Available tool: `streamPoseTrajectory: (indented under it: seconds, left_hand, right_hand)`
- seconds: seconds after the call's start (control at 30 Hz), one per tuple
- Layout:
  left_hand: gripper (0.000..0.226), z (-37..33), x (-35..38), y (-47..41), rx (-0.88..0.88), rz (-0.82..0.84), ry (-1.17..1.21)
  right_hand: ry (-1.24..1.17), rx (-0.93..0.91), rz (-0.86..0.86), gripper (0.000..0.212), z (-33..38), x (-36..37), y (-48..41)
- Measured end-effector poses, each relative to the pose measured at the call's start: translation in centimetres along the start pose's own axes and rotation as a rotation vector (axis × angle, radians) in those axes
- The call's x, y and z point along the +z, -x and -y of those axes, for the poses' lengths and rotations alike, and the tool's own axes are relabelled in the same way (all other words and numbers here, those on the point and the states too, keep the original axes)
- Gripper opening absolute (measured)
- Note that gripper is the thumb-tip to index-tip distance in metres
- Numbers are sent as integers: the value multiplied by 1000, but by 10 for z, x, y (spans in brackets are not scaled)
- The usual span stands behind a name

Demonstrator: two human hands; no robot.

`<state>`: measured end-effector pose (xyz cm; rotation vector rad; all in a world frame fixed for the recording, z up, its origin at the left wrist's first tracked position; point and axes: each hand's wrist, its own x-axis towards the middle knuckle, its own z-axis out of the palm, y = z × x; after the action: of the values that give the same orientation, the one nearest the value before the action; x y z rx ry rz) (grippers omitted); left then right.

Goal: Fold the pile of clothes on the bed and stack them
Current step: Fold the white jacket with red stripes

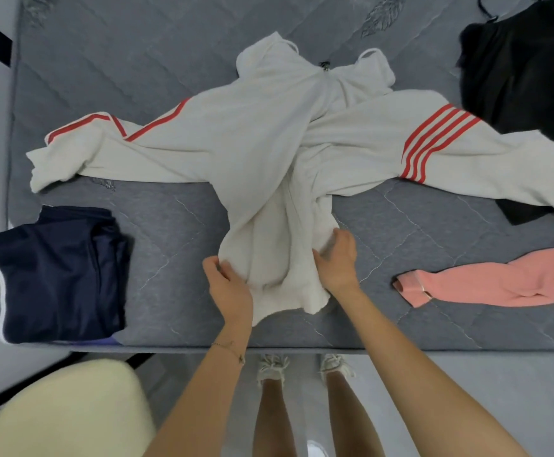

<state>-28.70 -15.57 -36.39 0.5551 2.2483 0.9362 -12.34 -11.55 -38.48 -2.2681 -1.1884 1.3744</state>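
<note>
Pinching white jacket (262, 150) hem (one sleeve cropped).

a white jacket (269, 140) with red stripes lies spread across the grey mattress (170, 61) at centre frame. the left hand (227, 282) and right hand (338, 258) pinch its lower hem. folded navy shorts (58, 275) sit lower left, a pink garment (486, 285) right, black clothes (526, 67) upper right
</note>
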Motion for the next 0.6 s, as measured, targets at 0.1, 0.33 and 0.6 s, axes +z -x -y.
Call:
streamPoseTrajectory:
  seconds: [0.1,0.33,0.6]
  left_hand:
    - [10,-1,-23,-20,38,-43,-13]
    - [15,7,-51,-56,33,114,-62]
    - [27,33,-52,-42,146,503,-342]
  right_hand:
    - [59,128,-88,76,-2,3,1]
    - [-275,68,-100,16,-10,3,16]
    - [-617,13,-226,7,17,4,44]
